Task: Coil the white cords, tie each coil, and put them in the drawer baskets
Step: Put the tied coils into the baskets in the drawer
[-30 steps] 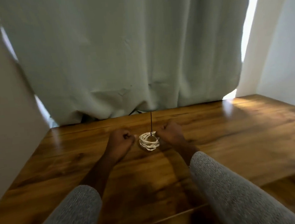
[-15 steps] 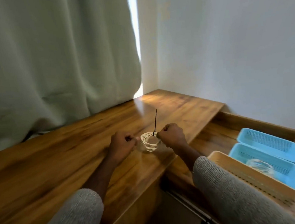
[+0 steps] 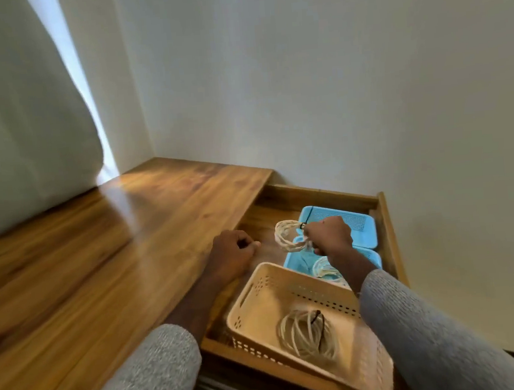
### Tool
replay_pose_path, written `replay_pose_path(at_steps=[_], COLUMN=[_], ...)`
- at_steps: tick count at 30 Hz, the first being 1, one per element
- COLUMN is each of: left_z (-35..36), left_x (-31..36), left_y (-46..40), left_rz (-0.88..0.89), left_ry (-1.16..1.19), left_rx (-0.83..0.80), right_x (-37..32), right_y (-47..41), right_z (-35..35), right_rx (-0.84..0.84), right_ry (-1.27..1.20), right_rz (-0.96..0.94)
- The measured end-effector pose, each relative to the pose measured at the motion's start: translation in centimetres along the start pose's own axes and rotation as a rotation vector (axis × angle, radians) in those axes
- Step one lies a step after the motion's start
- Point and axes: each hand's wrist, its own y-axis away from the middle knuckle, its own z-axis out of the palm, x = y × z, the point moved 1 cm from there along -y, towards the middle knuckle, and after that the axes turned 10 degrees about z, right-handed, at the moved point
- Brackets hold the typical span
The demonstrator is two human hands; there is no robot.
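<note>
- Desk with open drawer is holding three baskets: one beige basket, two blue baskets.
- Right hand is gripping a tied white coil over the blue baskets; lowering it fully before letting go seems wise.
- Left hand is resting clenched, holding nothing.
- Three coils are showing: one held, one in each nearer basket.

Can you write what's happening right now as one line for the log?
right hand: holds tied cord coil above blue baskets | left hand: curled, empty, at tabletop edge | beige basket: one coil inside
</note>
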Motion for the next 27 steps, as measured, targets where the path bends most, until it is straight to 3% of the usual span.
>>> replay_pose_path(at_steps=[15, 21, 27], left_z=[9.1, 10.7, 11.5], left_x=[0.3, -0.2, 0.9], left_y=[-7.5, -8.0, -7.8], left_rz=[0.130, 0.111, 0.124], left_ry=[-0.073, -0.082, -0.084], left_rx=[-0.185, -0.204, -0.201], right_x=[2.2, 3.1, 3.2], right_y=[-14.0, -16.3, -16.5], right_z=[-1.6, -0.8, -0.9], right_rx=[0.147, 0.135, 0.072], right_ry=[0.016, 0.048, 0.249], right_rz=[0.172, 0.198, 0.158])
